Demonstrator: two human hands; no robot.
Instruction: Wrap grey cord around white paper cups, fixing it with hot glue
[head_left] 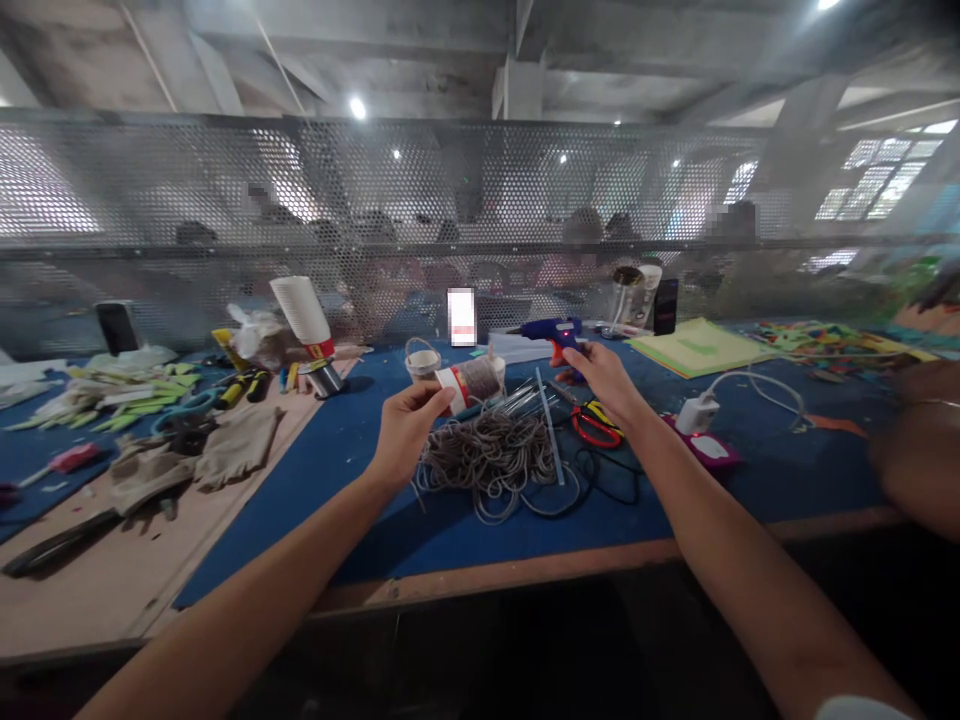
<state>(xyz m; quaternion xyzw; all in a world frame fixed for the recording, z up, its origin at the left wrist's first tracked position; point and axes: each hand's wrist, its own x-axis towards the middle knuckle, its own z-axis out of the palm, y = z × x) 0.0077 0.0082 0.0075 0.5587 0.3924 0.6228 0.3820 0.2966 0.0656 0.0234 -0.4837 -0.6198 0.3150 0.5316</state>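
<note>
My left hand (411,425) is closed on a paper cup (469,386), which lies on its side in the air and has grey cord around one part. In my right hand (596,375) is a blue glue gun (551,329), its nozzle pointing left, above and behind the cup. Beneath the cup, a tangled heap of grey cord (487,455) rests on the blue table surface (300,520). Clear glue sticks (529,397) lie at the heap's back right. Behind my left hand stands a small cup with a handle loop (421,362).
Red-handled scissors (596,428) and a white plug on a purple power strip (709,448) are at the right. Stacked cups (301,312), gloves (238,448) and pliers stand or lie left. Another person's arm (922,450) is at the right edge.
</note>
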